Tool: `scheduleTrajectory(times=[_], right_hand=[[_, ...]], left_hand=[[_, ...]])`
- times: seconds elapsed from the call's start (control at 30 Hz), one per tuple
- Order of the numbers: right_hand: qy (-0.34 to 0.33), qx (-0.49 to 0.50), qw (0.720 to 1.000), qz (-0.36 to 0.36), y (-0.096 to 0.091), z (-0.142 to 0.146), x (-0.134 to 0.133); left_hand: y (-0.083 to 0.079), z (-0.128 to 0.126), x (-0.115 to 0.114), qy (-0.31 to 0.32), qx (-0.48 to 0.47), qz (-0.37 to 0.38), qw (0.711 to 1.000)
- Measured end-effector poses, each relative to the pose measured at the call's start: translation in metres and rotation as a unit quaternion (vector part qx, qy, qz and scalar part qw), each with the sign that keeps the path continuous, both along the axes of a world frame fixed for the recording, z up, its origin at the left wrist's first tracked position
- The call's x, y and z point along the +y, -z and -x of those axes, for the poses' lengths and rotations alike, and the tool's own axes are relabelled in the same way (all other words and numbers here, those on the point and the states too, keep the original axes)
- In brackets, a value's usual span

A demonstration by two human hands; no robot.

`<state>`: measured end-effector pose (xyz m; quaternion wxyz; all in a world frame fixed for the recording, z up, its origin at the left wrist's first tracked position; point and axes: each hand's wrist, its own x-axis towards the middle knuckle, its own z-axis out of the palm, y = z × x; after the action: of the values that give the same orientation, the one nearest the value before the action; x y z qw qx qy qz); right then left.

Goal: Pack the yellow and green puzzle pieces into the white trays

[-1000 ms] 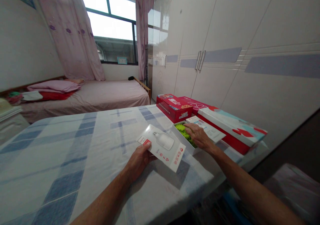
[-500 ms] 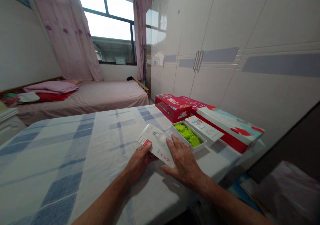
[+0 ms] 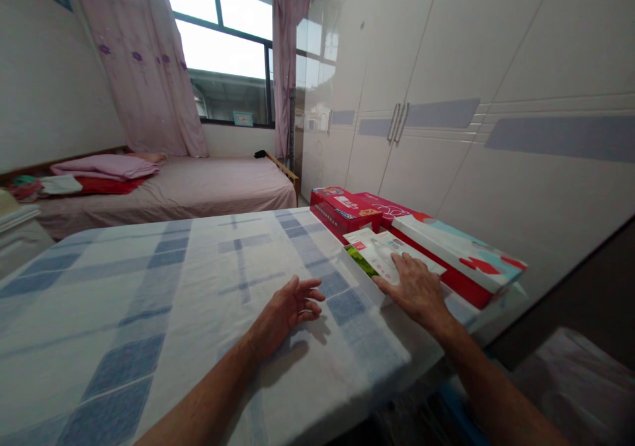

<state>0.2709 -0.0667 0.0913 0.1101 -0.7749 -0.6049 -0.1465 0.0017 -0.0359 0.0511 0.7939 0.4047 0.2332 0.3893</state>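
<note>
A flat white printed card (image 3: 383, 261), with red marks and a pale picture on it, lies over the open white box (image 3: 364, 282). My right hand (image 3: 417, 288) is on the card, thumb at its near edge and fingers across its top. Bright green pieces (image 3: 360, 261) show in the box at the card's left side; the card and hand hide the others. My left hand (image 3: 294, 308) hovers over the tablecloth to the left of the box, fingers loosely apart and holding nothing.
A red box (image 3: 342, 211) and a long red-and-white box (image 3: 456, 251) stand behind the white box. A blue-and-white checked cloth (image 3: 198, 287) covers the table. Beyond are a bed (image 3: 223, 184) and a white wardrobe (image 3: 387, 55).
My right hand has moved the white printed card right and away from me, onto the box of green pieces. My left hand has let go of the card and opened.
</note>
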Motion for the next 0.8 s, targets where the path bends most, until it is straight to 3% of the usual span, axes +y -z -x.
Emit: scheduleTrajectory(times=[0.2, 0.57, 0.7, 0.8], right_hand=[[-0.002, 0.002, 0.999, 0.054, 0.011, 0.000, 0.005], [-0.025, -0.013, 0.999, 0.033, 0.020, 0.005, 0.005], [-0.042, 0.001, 0.999, -0.029, 0.014, 0.014, 0.000], [-0.126, 0.060, 0.986, -0.087, 0.000, 0.036, -0.004]], left_hand=[[0.003, 0.000, 0.001, 0.002, 0.017, -0.003, 1.000], [-0.002, -0.002, -0.002, -0.003, 0.026, -0.003, 1.000], [-0.002, -0.002, -0.002, -0.016, 0.028, -0.009, 0.999], [-0.002, -0.002, 0.000, -0.107, 0.033, -0.043, 0.993]])
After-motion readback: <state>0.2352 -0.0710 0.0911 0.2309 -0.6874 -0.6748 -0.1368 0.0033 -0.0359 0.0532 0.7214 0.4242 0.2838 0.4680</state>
